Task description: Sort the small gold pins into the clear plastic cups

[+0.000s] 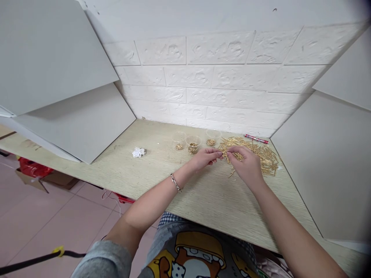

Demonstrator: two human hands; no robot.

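Note:
My left hand (206, 158), with a chain bracelet at the wrist, is closed in a pinch of thumb and fingers. My right hand (245, 162) pinches too, its fingertips almost meeting those of the left. Whatever lies between the fingertips is too small to make out. Beneath and behind the right hand spreads a pile of thin gold-coloured metal pins (265, 156). Behind the left hand stand three clear plastic cups: a left cup (179, 136), a middle cup (193, 139) and a right cup (213, 133), each with small gold-coloured pieces in it.
A red patterned pen-like stick (256, 139) lies behind the pile. Crumpled white paper (138, 152) sits on the table (162, 135) to the left. Grey-white panels (84, 119) flank the table, and a white brick-patterned wall (199, 77) closes the back.

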